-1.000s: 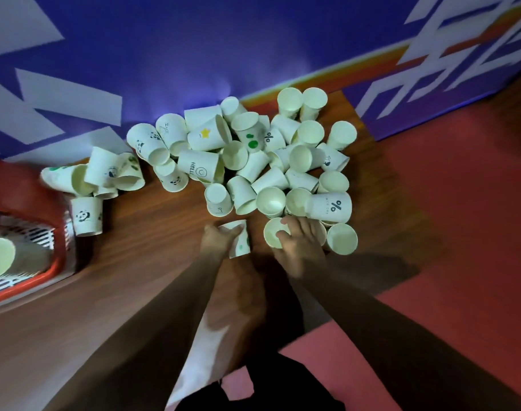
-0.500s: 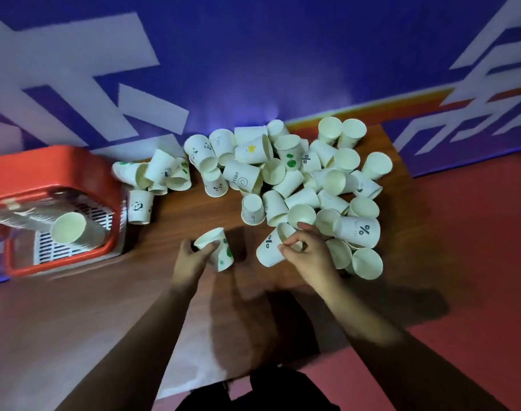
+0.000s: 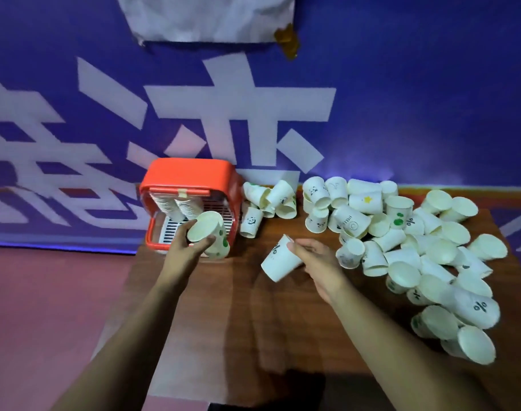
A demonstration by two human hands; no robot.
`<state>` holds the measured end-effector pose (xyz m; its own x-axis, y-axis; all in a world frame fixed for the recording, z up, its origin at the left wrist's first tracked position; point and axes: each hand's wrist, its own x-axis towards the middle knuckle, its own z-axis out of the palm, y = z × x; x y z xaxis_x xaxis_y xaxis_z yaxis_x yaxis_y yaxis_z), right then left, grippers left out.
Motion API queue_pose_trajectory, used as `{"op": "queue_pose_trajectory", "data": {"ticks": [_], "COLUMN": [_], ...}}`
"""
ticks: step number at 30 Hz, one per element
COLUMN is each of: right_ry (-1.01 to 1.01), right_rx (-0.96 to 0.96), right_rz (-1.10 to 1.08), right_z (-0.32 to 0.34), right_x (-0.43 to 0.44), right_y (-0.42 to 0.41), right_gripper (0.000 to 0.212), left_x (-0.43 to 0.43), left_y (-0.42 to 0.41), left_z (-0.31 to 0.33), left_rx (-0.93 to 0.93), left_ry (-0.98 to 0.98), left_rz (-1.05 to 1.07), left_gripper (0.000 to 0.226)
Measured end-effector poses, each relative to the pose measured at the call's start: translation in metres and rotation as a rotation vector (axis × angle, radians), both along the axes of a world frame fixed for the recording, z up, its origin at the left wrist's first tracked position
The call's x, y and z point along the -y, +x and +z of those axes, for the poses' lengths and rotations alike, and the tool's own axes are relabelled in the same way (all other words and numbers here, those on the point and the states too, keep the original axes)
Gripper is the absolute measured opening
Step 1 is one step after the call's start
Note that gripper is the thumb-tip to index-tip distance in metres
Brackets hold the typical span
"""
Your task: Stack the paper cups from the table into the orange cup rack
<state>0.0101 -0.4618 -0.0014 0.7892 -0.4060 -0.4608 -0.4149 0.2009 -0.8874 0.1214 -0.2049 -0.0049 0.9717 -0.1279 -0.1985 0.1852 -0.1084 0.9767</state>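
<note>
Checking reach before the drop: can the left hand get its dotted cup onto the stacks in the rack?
Probably yes. The left hand holds the dotted cup at the open front of the rack, the stacks bare just behind it; the right hand with its % cup is well aside.

A brown table (image 3: 253,321) held an orange rack (image 3: 191,176) and lots of paper cups.

The rack sat on the far left corner of the table. Just beside it, on the right, lay a small bunch of cups (image 3: 271,197), tipped over and leaning on each other. One panda cup (image 3: 251,222) stood on its end in front of them. A big pile of cups (image 3: 416,247) filled the right side of the table, from the far edge down to the near right. Most of them lay on their sides, heaped together. A star cup (image 3: 365,201) lay near the back.
</note>
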Motion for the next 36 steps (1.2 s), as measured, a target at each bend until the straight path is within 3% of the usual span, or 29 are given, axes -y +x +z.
{"op": "queue_pose_trajectory", "data": {"ticks": [3, 7, 9, 12, 23, 27, 31, 36], "right_ry": [-0.082, -0.167, -0.201, -0.229, -0.424, -0.459, -0.540, -0.621], "right_rx": [0.032, 0.042, 0.042, 0.033, 0.062, 0.054, 0.046, 0.074], "right_rz": [0.034, 0.052, 0.013, -0.079, -0.140, -0.138, -0.103, -0.021], "right_z": [0.008, 0.015, 0.016, 0.013, 0.018, 0.017, 0.018, 0.011], "right_x": [-0.037, -0.071, -0.082, -0.093, -0.095, -0.094, -0.103, -0.120], "right_y": [0.034, 0.071, 0.087, 0.102, 0.120, 0.128, 0.136, 0.141], "right_gripper": [0.038, 0.014, 0.017, 0.033, 0.041, 0.064, 0.058, 0.058], "left_x": [-0.042, -0.063, -0.063, -0.059, -0.044, -0.047, -0.050, -0.054], "left_y": [0.027, 0.059, 0.073, 0.091, 0.111, 0.119, 0.122, 0.121], "left_z": [0.005, 0.001, -0.003, -0.011, -0.032, -0.051, -0.072, -0.079], "left_rx": [0.066, 0.135, 0.132, 0.129, 0.244, 0.354, 0.303, 0.201], "left_ry": [0.061, 0.125, 0.125, 0.095, 0.129, 0.258, 0.437, 0.427], "left_rz": [-0.012, -0.055, -0.096, -0.175, -0.353, -0.373, -0.421, -0.497], "left_gripper": [0.064, 0.058, 0.057, 0.062, 0.055, 0.057, 0.070, 0.086]}}
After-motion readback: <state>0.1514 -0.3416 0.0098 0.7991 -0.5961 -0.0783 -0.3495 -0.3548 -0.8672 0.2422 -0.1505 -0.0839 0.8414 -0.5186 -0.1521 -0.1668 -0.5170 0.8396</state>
